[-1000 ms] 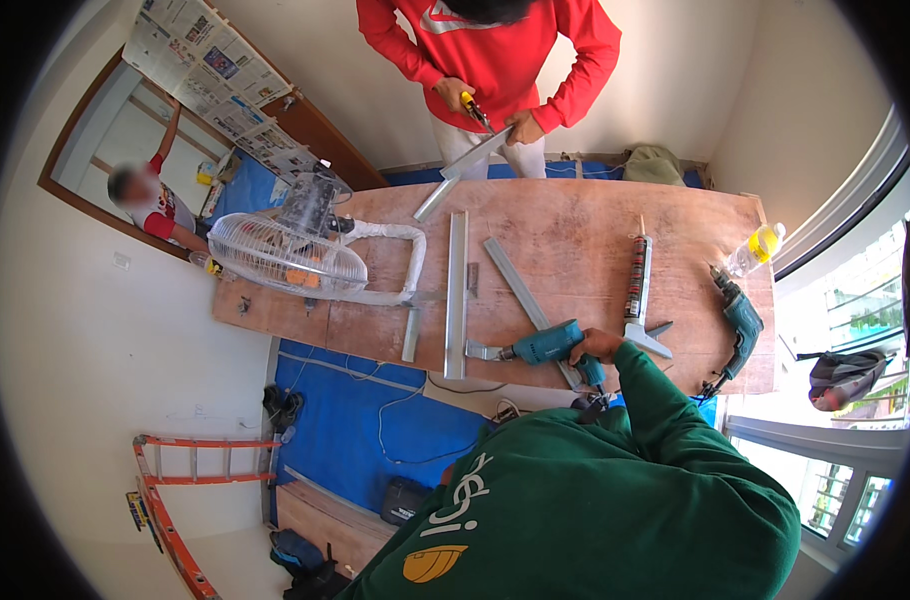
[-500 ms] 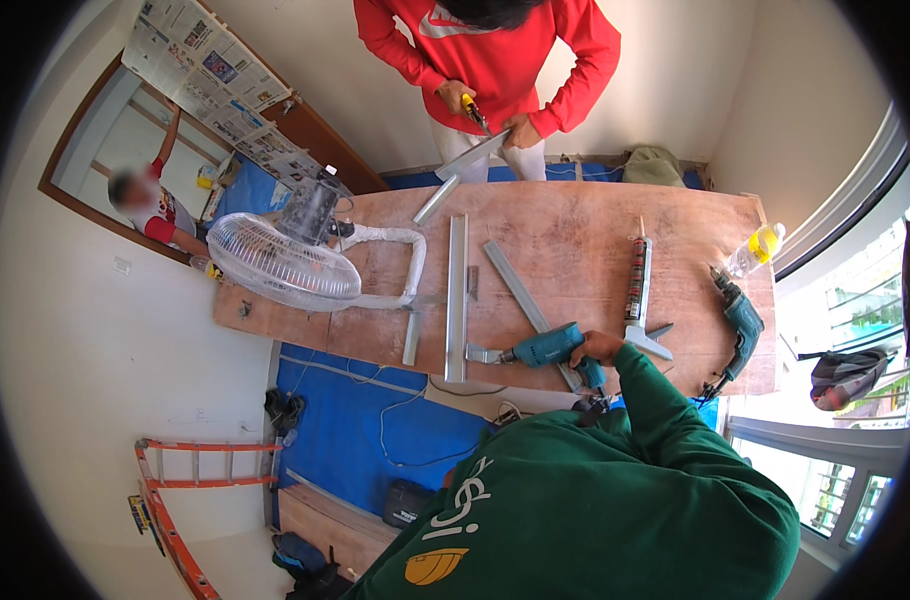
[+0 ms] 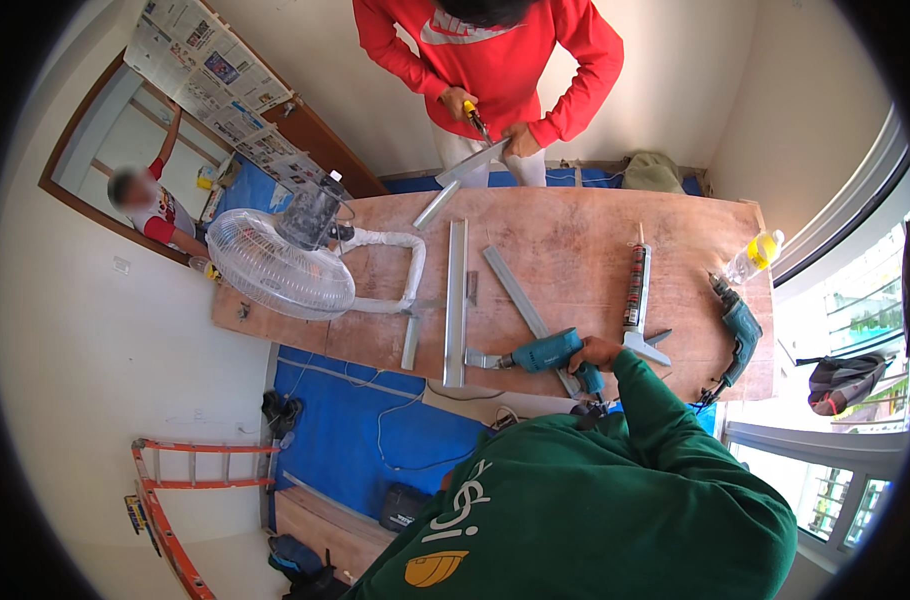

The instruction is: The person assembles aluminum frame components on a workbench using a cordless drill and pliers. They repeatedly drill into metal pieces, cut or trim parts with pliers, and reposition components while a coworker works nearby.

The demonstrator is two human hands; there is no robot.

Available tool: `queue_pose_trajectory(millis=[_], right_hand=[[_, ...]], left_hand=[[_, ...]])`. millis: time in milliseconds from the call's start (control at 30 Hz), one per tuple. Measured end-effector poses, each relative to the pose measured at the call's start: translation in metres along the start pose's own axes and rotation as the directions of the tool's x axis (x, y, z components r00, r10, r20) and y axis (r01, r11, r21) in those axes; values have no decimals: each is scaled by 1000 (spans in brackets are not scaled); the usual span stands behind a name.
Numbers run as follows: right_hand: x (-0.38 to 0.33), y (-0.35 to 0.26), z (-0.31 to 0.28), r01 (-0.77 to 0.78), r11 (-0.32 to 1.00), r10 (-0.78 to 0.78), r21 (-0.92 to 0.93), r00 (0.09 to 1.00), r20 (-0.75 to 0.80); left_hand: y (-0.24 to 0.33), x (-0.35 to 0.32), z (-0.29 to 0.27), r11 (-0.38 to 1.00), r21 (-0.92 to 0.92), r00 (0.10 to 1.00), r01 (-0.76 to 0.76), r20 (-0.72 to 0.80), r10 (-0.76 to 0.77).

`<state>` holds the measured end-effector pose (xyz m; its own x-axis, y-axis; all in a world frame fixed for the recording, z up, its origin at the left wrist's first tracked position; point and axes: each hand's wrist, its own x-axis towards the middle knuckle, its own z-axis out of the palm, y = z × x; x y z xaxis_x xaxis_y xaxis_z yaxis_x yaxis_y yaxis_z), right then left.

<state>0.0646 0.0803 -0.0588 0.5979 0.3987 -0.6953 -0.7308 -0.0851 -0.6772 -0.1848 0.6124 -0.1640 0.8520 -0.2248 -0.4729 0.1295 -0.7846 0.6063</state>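
My right hand (image 3: 599, 353), in a green sleeve, is closed on the rear of a teal power drill (image 3: 545, 351) at the table's near edge. The drill's front end points left, against a small bent metal piece (image 3: 483, 358) beside a long metal channel (image 3: 457, 300). Beneath the drill runs a slanted metal strip (image 3: 515, 289). My left hand is out of sight, hidden by my body. To the right of my hand lie a caulking gun (image 3: 635, 300) with a dark tube and a second, darker teal drill (image 3: 740, 328).
A wooden table (image 3: 575, 230) carries a fan (image 3: 280, 262) at left and a plastic bottle (image 3: 755, 257) at right. Across it, a person in red (image 3: 490, 70) holds a yellow-handled tool and a metal strip. An orange ladder (image 3: 165, 510) stands lower left; cords cross the blue floor covering (image 3: 365, 420).
My right hand stays on the drill, which has barely shifted. The fan's head has turned slightly. Across the table, the person's yellow-handled tool has moved a little along the metal strip.
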Motion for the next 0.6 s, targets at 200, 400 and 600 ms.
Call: queue_pose_trajectory(millis=[200,400,600], right_hand=[[5,4,-2,-5,1000,5,15,1000,1],[0,0,0,12,999,-12,30,1000,-3],[-7,-4,5,31,999,-32,-24,999,-34]], left_hand=[[1,2,1,1000,2,1000,-3,-1,3],[0,3,2,1000,8,1000,-10,-3,10],[-3,3,4,999,19,1000,-26,-2,26]])
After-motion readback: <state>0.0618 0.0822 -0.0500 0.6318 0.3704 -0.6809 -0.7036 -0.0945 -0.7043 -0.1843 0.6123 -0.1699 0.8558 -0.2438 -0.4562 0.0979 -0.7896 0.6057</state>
